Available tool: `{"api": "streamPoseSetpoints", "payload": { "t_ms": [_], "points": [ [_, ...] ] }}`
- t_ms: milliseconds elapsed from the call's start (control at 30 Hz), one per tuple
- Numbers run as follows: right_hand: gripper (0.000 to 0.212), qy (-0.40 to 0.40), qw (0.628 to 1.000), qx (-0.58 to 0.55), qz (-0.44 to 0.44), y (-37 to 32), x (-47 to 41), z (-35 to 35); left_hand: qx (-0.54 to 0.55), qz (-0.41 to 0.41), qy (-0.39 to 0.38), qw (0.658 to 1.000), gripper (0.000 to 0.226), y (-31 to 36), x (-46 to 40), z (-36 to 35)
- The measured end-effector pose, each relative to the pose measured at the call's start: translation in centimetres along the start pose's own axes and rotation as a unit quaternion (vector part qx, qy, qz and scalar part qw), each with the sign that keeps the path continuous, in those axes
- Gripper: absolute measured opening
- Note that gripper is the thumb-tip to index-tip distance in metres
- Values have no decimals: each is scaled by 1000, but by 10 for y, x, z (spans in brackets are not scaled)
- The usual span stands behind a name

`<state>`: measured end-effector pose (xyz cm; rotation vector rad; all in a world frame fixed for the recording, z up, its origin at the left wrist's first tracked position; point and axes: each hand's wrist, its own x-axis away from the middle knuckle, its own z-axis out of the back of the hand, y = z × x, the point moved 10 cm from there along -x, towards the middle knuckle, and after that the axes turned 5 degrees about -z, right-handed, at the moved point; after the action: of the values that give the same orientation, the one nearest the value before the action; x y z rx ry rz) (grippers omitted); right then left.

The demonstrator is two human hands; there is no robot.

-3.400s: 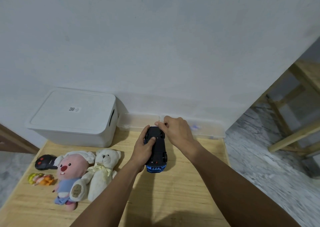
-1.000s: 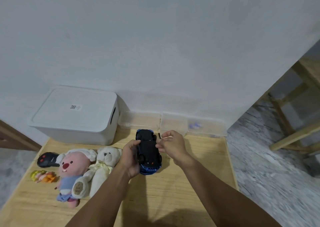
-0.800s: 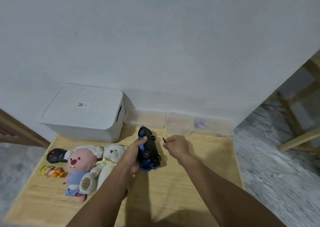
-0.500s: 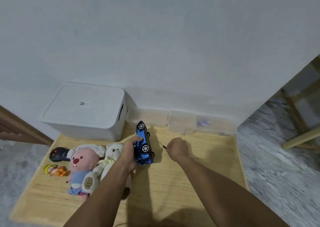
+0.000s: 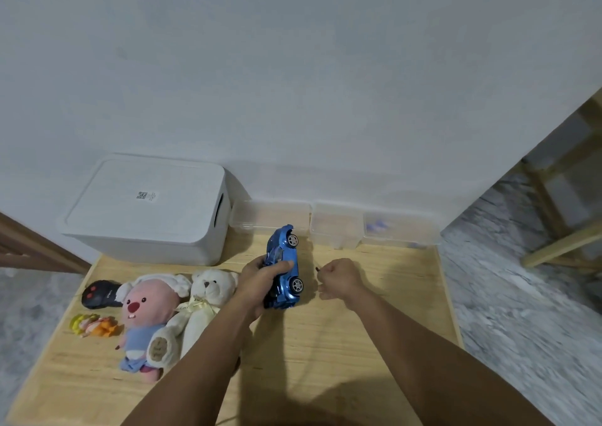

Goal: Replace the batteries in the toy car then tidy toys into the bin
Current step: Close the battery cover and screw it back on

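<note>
My left hand (image 5: 260, 280) is gripping the toy car (image 5: 284, 264) tilted on its side. My right hand (image 5: 338, 279) is pinching a small dark tool (image 5: 317, 268) just beside it. The tilted car could slip onto the tabletop (image 5: 342, 344).

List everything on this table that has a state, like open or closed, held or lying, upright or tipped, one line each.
toy car: tipped on its side, gripped by the left hand
right hand: curled around a small dark tool
white bin: lid on
clear boxes: against the wall, lids unclear
pink plush: lying on its back
white teddy bear: lying on its back
black remote: lying flat
</note>
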<state>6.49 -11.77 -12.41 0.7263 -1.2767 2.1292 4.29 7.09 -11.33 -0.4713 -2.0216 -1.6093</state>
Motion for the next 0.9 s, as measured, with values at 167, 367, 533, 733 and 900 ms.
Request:
{"api": "streamPoseSetpoints", "payload": {
  "t_ms": [167, 367, 533, 733, 900],
  "points": [
    [6, -33, 982, -186, 7, -9, 18, 14, -105, -44, 11, 993, 70, 2, -2, -22],
    [10, 39, 984, -164, 48, 3, 26, 29, -170, -79, 9, 982, 54, 0, 2, -55],
    [16, 80, 990, -116, 22, 30, 27, 42, -181, -59, -35, 981, 23, -14, 7, -76],
    [9, 99, 992, -75, 7, 49, 34, 50, -235, -63, -45, 969, 17, -35, 12, -80],
    [11, 112, 993, -46, 3, 59, 36, 52, -273, -64, -17, 960, 20, -40, 15, -78]
  ]
}}
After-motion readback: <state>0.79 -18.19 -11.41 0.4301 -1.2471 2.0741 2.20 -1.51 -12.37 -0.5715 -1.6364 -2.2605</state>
